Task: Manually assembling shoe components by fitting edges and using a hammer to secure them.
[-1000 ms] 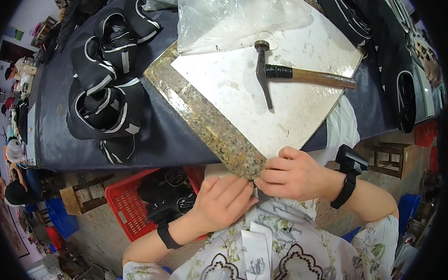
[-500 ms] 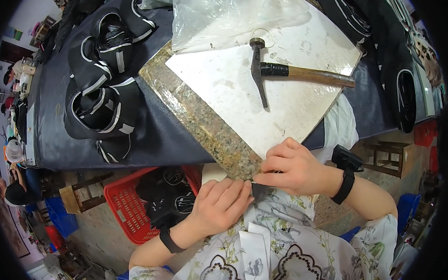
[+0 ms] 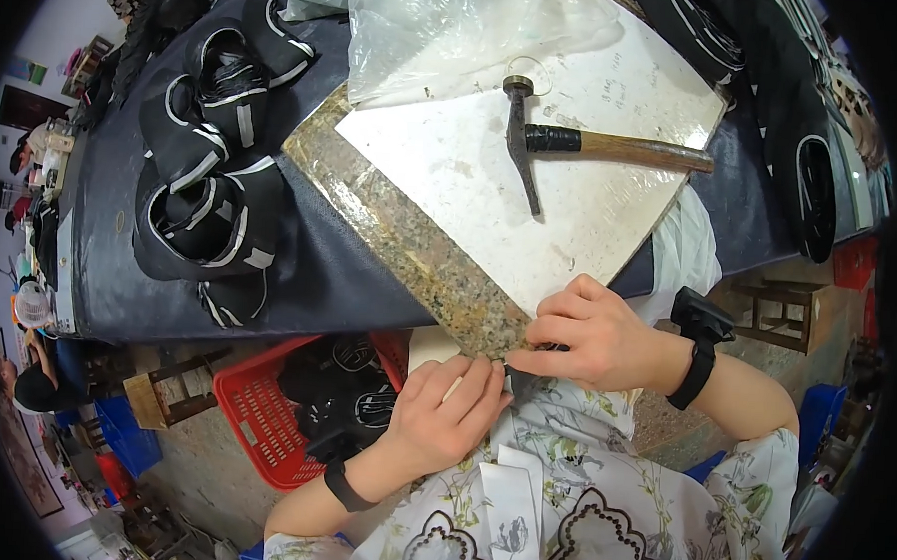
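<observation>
Left grip (image 3: 448,410) and right grip (image 3: 591,341), both bare hands, close together at near corner of speckled brown stone slab (image 3: 410,248); whatever fingertips pinched, hidden. Slim pale strip (image 3: 452,389) between left fingers. Wooden-handled metal hammer (image 3: 585,144) lay on flat white board (image 3: 443,170) atop slab. Black, white-trimmed pieces (image 3: 198,244) sat leftward on dark blue surface (image 3: 338,290).

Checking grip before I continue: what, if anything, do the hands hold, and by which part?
Cannot be told: between the left hand and right hand only a small dark sliver shows; the fingers hide the rest and any hold.
</observation>
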Action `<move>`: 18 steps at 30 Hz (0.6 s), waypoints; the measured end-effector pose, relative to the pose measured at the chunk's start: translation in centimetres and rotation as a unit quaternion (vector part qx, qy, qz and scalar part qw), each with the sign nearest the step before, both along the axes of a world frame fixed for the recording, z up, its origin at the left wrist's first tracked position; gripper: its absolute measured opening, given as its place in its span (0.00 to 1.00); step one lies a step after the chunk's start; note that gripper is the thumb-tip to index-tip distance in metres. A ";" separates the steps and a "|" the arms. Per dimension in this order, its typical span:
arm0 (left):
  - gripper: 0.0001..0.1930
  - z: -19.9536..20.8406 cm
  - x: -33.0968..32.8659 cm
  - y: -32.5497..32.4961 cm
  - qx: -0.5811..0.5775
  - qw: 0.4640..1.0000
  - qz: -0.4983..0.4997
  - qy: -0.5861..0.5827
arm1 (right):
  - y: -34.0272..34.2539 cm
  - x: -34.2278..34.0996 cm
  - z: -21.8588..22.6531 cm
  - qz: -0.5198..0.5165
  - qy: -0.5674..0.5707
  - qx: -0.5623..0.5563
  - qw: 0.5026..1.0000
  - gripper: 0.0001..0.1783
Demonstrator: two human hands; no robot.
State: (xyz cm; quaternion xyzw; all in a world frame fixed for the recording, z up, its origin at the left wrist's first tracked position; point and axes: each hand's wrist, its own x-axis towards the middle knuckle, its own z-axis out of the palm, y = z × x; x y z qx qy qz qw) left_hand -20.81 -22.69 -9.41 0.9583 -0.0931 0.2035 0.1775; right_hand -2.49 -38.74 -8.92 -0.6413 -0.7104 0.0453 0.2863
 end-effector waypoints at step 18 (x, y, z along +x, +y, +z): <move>0.14 0.7 0.7 -0.2 0.063 0.998 -0.010 0.015 | -0.8 0.3 -0.1 -0.044 0.107 -0.023 0.993 0.14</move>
